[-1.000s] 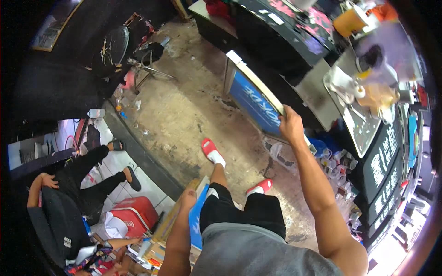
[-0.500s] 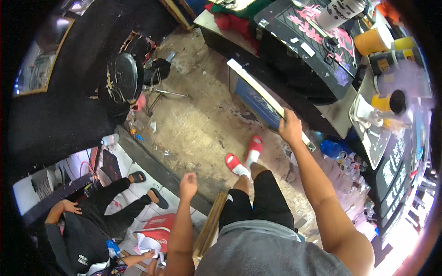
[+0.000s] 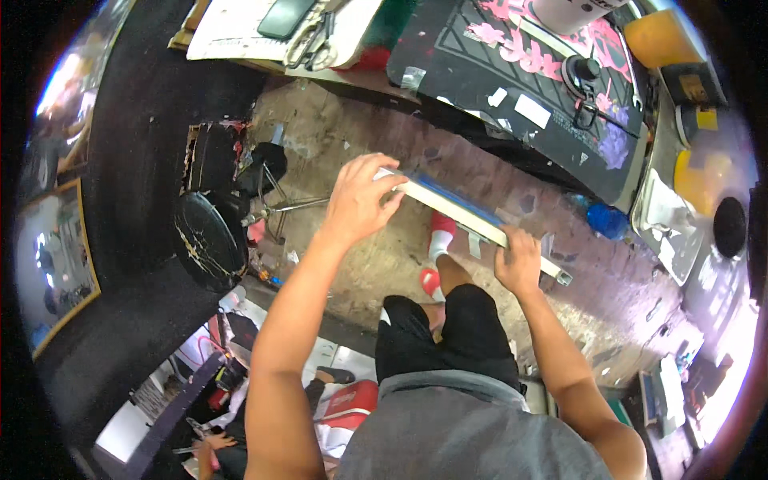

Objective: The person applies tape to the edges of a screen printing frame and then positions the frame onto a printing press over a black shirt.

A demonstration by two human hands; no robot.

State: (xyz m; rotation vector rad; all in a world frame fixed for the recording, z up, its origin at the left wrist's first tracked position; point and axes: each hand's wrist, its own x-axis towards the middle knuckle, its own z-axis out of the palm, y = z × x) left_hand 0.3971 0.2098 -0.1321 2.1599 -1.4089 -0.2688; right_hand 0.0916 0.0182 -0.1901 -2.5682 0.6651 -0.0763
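Above the dirt floor [image 3: 360, 264], a flat blue-faced frame [image 3: 464, 210] is held level, edge-on: left hand [image 3: 358, 200] clamped over its far end, right hand [image 3: 520, 260] gripping nearer the other end. Judged stiff, fairly light but awkwardly long; a hold near both ends looks best.

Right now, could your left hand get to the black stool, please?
Probably not at once: the left hand grips one end of the frame, with the right hand on the other. The stool stands lower, off to the left.
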